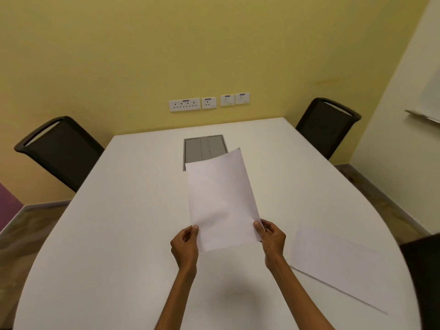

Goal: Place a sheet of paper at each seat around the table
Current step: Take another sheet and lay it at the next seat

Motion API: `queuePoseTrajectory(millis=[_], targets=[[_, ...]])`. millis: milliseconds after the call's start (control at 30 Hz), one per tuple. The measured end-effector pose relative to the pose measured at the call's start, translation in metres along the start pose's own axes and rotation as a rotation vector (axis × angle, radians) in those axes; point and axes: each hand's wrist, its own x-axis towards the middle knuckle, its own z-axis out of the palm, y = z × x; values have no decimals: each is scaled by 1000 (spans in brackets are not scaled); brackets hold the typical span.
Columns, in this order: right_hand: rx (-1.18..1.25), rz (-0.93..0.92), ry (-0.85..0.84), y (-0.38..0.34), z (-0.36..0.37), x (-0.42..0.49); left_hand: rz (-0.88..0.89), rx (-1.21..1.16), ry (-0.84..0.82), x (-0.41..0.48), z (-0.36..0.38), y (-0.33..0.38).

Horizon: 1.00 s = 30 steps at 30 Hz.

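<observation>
A white oval table fills the view, black chairs at its far corners. One sheet lies flat at the near right seat. A second sheet of paper is held above the tabletop, left hand and right hand pinching its lower corners.

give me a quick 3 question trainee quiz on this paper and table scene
1. True or false: both hands grip the held sheet.
2. Where does the other sheet lie? A) flat on the table, to the person's right B) on a chair
3. How many chairs stand at the table's far corners?

Key: 1 true, left hand and right hand pinch its lower corners. 2 A. 3 two, left chair and right chair.
</observation>
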Motion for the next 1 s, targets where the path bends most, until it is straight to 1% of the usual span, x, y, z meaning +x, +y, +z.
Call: queuePoseTrajectory(millis=[133, 267, 433, 567, 767, 1000], targets=[[101, -38, 24, -33, -43, -53, 107, 8, -106, -57, -12, 23], [169, -96, 78, -66, -91, -105, 208, 10, -263, -108, -13, 45], [217, -192, 154, -98, -164, -163, 218, -78, -545, -171, 4, 69], [225, -228, 209, -118, -222, -194, 232, -119, -712, -223, 29, 85], [208, -271, 232, -159, -322, -217, 301, -124, -834, -307, 83, 97], [118, -353, 357, -204, -451, -231, 349, -77, -936, -419, 153, 80]])
